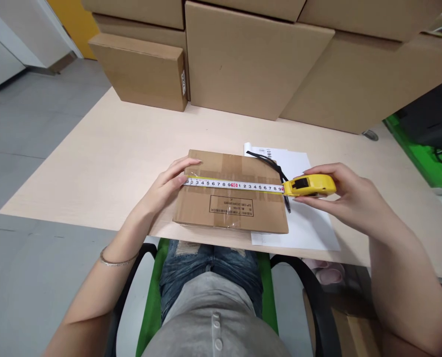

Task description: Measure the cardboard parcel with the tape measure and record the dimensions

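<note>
A small taped cardboard box (pixel 194 206) lies flat on the table in front of me, with a printed black label frame on its top. Across it, from left edge to right edge, runs the white blade of a yellow tape measure (pixel 319 184). My right hand (pixel 342 191) grips the tape measure's case just beyond the box's right side. At the left edge, my left hand (pixel 171 181) pinches the blade's end against the box, thumb on the tape and forefinger on the box top. A black strap (pixel 269 161) hangs from the tape measure over the box's right corner.
White paper sheets (pixel 310 233) lie partly under the box on the pale wooden table (pixel 76 163). Larger cardboard boxes (pixel 243 59) stand along the back, with a flatter carton (pixel 142 74) at the left. A green chair with black armrests (pixel 317 307) is under me.
</note>
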The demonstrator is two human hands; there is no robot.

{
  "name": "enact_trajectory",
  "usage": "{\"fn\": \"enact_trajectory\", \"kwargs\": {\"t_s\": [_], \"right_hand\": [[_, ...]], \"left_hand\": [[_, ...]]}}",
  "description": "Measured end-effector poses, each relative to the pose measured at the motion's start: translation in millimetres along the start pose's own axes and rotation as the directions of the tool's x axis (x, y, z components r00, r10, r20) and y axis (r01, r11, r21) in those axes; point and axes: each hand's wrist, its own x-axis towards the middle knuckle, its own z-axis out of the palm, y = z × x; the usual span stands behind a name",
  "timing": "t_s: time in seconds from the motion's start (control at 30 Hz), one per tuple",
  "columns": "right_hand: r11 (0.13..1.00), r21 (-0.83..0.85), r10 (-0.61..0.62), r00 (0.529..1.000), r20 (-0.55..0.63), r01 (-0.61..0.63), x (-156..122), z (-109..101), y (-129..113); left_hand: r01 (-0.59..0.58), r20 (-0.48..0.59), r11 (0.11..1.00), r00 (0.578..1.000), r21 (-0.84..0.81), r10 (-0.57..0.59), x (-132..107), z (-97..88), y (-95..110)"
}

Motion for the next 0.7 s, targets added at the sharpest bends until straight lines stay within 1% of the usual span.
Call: {"fn": "enact_trajectory", "kwargs": {"t_s": [0.1,0.27,0.33,0.43,0.47,0.53,0.6,0.7], "right_hand": [[0.998,-0.067,-0.005,0.999,0.034,0.008,0.4,-2.2,-5.8],[0.996,-0.086,-0.013,0.999,0.051,0.017,1.8,-8.4,-11.9],[0.993,-0.104,-0.05,0.997,0.054,0.055,3.6,-12.8,-20.8],[0.98,-0.116,-0.155,0.986,0.064,0.161,13.9,-12.8,-45.7],[0.975,-0.106,-0.188,0.979,0.08,0.196,20.3,-9.0,-55.6],[0.968,-0.059,-0.231,0.961,0.149,0.242,37.3,5.2,-74.6],[0.968,0.004,-0.245,0.939,0.241,0.251,57.0,26.1,-90.3],[0.951,0.053,-0.306,0.909,0.283,0.304,82.8,58.8,-107.2]], "left_hand": [[0.017,0.006,1.0,1.0,-0.01,-0.016,-0.6,-0.5,-0.1],[-0.002,0.021,0.999,1.0,0.035,0.001,-0.6,-2.3,-1.1],[-0.007,0.018,0.999,1.0,0.05,0.006,-0.8,-2.2,-0.7],[0.008,0.008,0.999,1.0,0.037,-0.008,-1.7,-0.9,0.8],[0.018,0.005,1.0,1.0,0.024,-0.018,-2.0,-0.4,1.1],[0.038,0.001,0.999,0.999,-0.005,-0.038,-2.2,0.5,1.0],[0.047,0.001,0.999,0.999,-0.025,-0.047,-1.8,1.1,-0.5],[0.036,-0.013,0.998,0.999,-0.051,-0.037,-0.8,2.1,-3.8]]}}
